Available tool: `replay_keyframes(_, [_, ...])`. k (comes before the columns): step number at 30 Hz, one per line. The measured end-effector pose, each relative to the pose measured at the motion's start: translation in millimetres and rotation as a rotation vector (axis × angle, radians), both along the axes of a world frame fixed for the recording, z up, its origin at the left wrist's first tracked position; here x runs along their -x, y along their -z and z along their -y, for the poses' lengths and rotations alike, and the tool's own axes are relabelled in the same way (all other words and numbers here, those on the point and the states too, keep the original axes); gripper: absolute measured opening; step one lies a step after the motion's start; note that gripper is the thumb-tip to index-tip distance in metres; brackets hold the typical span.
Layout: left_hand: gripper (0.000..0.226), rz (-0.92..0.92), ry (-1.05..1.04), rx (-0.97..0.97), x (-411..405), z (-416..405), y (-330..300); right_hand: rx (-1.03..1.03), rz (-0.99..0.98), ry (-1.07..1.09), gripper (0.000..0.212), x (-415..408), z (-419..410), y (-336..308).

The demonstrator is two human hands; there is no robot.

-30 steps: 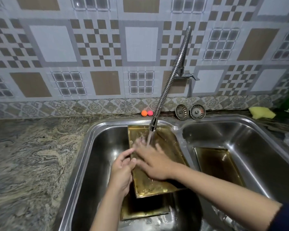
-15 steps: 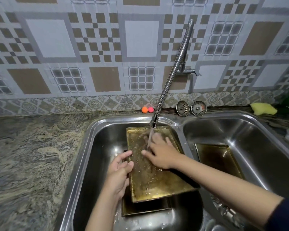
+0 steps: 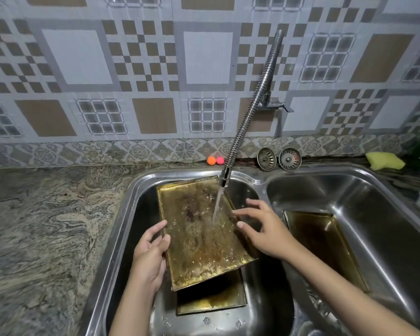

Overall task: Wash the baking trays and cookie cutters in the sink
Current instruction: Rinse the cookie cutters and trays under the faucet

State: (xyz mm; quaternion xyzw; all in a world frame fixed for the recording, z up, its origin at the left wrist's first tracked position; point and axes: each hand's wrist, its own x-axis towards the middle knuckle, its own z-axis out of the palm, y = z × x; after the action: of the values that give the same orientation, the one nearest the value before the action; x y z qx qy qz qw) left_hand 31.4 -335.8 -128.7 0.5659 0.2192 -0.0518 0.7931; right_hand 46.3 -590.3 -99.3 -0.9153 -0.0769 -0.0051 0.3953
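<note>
Head view: left hand (image 3: 150,253) grips the left long edge of a gold baking tray (image 3: 201,234), thumb over the rim, fingers behind and hidden. Right hand (image 3: 264,229) hovers at the tray's right edge, fingers spread and relaxed; contact with the tray cannot be told. Tray is tilted, far end leaning toward the back wall of the left basin (image 3: 131,238), face stained brown, wet. Water stream (image 3: 217,204) from the flexible coil faucet (image 3: 252,103) lands on its right-centre.

Second tray (image 3: 214,301) lies flat on the left basin floor, mostly covered by the held one; only its near end shows. Third tray (image 3: 325,248) lies in the right basin (image 3: 386,214), near corner cut off by the right forearm.

Behind the sink rim: two drain strainers (image 3: 279,159) propped side by side, two small balls (image 3: 215,160), orange and pink, touching. Yellow sponge (image 3: 384,160) far right on the counter (image 3: 46,226). Green thing at the right frame edge, too cropped to identify.
</note>
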Motion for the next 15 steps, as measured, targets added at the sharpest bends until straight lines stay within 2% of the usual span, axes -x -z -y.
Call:
replay_keyframes(3, [0.042, -0.018, 0.033, 0.042, -0.9, 2.0, 8.1, -0.241, -0.171, -0.018, 0.026, 6.1, -1.8, 8.7])
replay_keyframes(8, [0.039, -0.102, 0.061, -0.019, -2.6, 8.6, 8.0, -0.466, -0.118, 0.084, 0.033, 16.2, -16.3, 13.9])
replay_keyframes(10, [0.029, -0.119, 0.110, -0.169, 0.6, 16.1, -3.8, -0.421, -0.103, 0.101, 0.037, 18.3, -21.3, 14.9])
replay_keyframes(12, [0.025, -0.061, 0.159, -0.262, 4.3, 24.5, -16.0, -0.321, -0.099, 0.097, 0.037, 20.6, -26.4, 16.1])
replay_keyframes(15, [0.026, 0.025, 0.286, -0.184, 6.5, 34.8, -32.6, -0.181, -0.100, 0.064, 0.030, 24.4, -32.5, 15.0])
